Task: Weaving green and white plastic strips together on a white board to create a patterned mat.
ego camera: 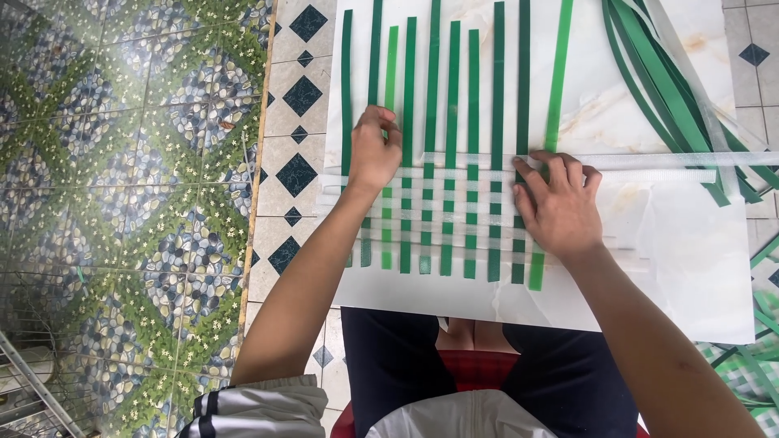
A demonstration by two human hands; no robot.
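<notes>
Several green plastic strips (453, 97) lie side by side, running away from me on a white marble-patterned board (690, 259). Clear translucent strips (454, 207) cross them, woven over and under near the close ends. My left hand (373, 150) rests on the left green strips, fingertips bent down at the top clear strip. My right hand (556, 203) lies flat on the right edge of the weave, fingers pressing the top clear strip (649, 161), which runs off to the right.
A bundle of loose green strips (665, 89) lies at the board's far right, and more green strips (751, 365) sit on the floor at lower right. Patterned floor tiles (296, 97) and a pebble-print mat (122, 186) are to the left. A wire rack (32, 381) stands at lower left.
</notes>
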